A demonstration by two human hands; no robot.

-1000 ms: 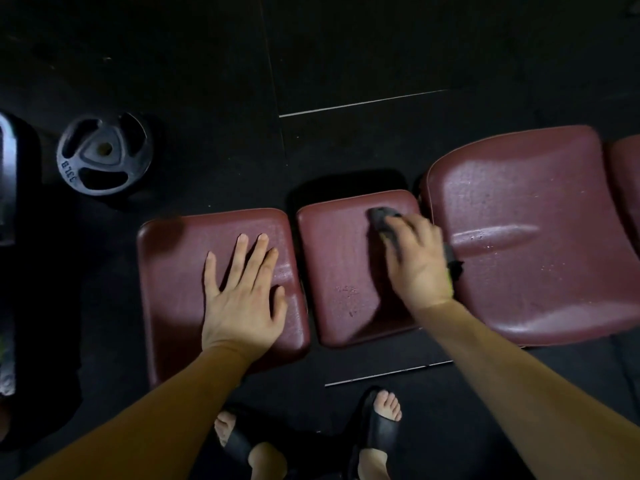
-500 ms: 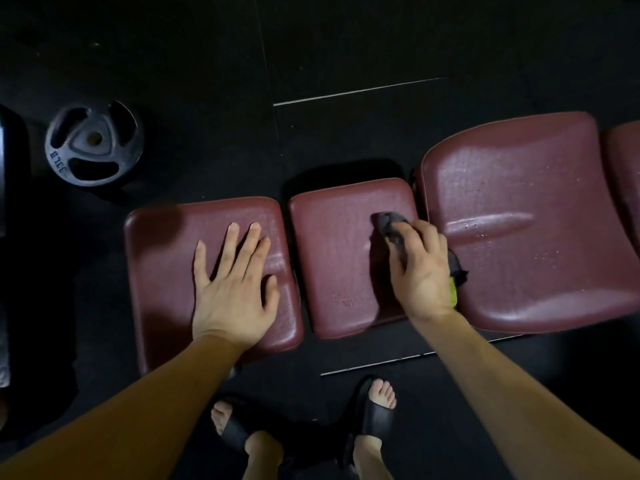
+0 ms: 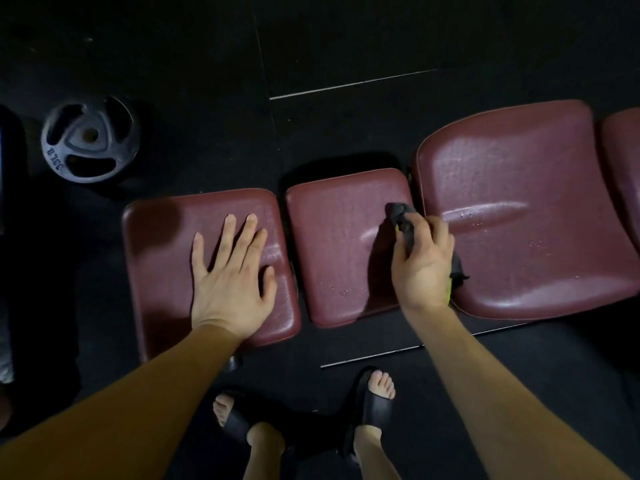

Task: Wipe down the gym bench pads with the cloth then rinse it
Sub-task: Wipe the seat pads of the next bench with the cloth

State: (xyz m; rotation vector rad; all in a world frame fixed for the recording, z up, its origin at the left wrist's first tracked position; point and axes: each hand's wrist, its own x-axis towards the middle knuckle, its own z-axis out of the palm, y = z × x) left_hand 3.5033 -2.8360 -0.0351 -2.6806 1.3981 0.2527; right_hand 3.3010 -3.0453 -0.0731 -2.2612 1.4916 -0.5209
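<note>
Pads first, since they fill the middle band of the frame: I count three maroon ones in a row, the right pad (image 3: 526, 216) biggest and contoured, the mid pad (image 3: 339, 251) smaller at centre, the left pad (image 3: 166, 271) beside it with narrow gaps between. A sliver of a fourth shows at the right edge. Their vinyl looks cracked and glossy, so I judge them firm underneath, a little slick on top, and in no danger from hard rubbing.

My left hand (image 3: 228, 275) lies flat on the left pad, fingers straight and spread, grasping nothing, seemingly bracing me.

My right hand (image 3: 424, 261) is curled round the cloth (image 3: 401, 216), pressing it onto the right side of the mid pad, close to the gap. The cloth is dark, with a yellow-green bit peeking at the heel of my hand. It looks soft, limp and light, bunched up, with a tail poking out past my fingertips and another behind the wrist. I would hold it as a wad under the palm; loose ends could snag in the gap.

At upper left a weight plate (image 3: 90, 140) lies on the black floor (image 3: 346, 46), well apart from the pads.
</note>
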